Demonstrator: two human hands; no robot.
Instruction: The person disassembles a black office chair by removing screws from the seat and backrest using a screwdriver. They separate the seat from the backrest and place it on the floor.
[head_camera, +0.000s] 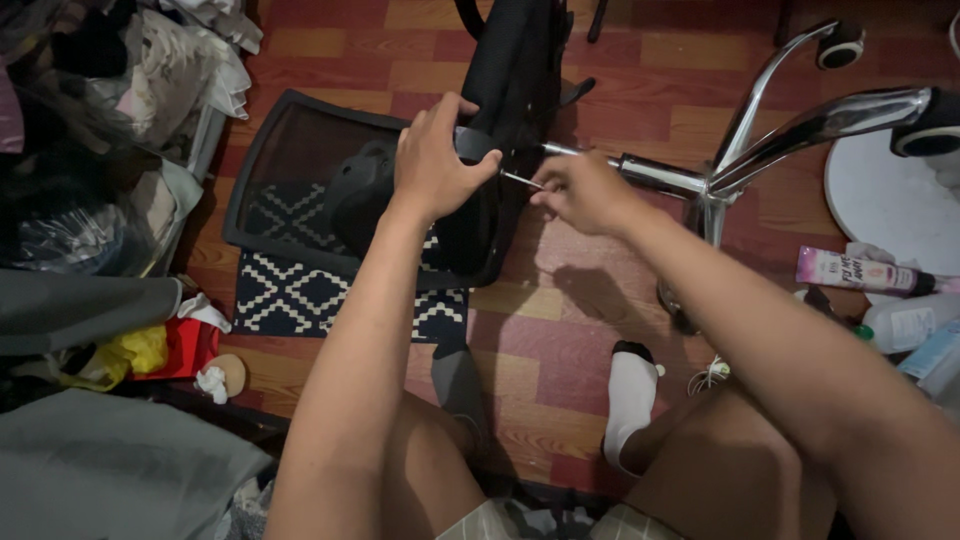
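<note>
fingers of the left hand (432, 160) were curled over a black bracket (474, 144) on the underside of a toppled office chair (500, 90), thumb on the near side, clamping it. the right hand (585, 192) was pinched shut around a thin metal tool (522, 180), whose tip pointed at the bracket just beside the left thumb. the two hands sat close together with only a small gap between them.

room to move was tight on the left, where the chair's mesh back (290, 160) lay flat and a heap of clothes and bags (90, 130) crowded the edge. on the right the chrome chair base (800, 130) stuck out sideways with its wheels up, next to a white round stand (885, 205). bare floor stayed open between the knees, where two socked feet (632, 400) rested.

underneath was a red and orange checked floor (560, 330), with a black and white patterned mat (300, 295) under the chair back. a pink tube (855, 270) and bottles (910, 320) lay near the right arm.
</note>
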